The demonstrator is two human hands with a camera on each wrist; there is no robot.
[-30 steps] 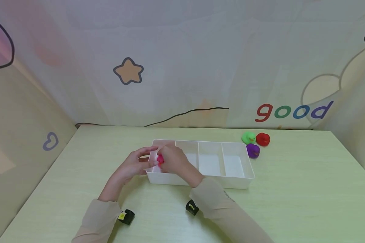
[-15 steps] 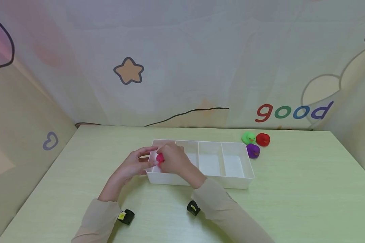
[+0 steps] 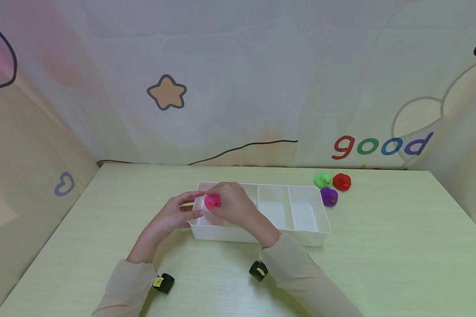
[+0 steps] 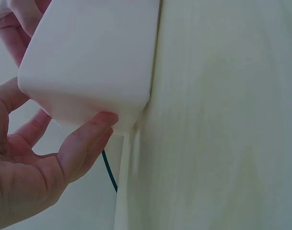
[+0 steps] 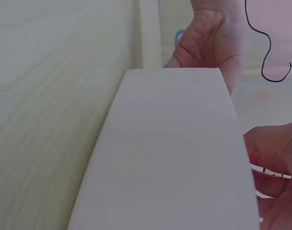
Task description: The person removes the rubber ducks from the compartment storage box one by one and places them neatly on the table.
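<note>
A white divided box (image 3: 301, 237) stands on the table, its compartments in a row. At its left end my left hand (image 3: 177, 213) grips the end wall; in the left wrist view its fingertips press on the outside of that wall (image 4: 83, 105). My right hand (image 3: 234, 204) pinches a pink rubber duck (image 3: 212, 201) above the leftmost compartment. The duck's face points toward me, and its right side is hidden by the fingers. In the right wrist view the box's long wall (image 5: 169, 148) hides the duck and part of the right hand (image 5: 275, 172).
Beyond the box's right end sit a green duck (image 3: 323, 179), a red duck (image 3: 342, 182) and a purple duck (image 3: 329, 197), close together. Black wrist-worn pieces (image 3: 164, 283) hang under both sleeves. A printed cloth backdrop (image 3: 238, 88) rises behind the table.
My right hand has risen and shifted slightly right, bringing the pink duck up from low in the left compartment. The left hand stays on the box end.
</note>
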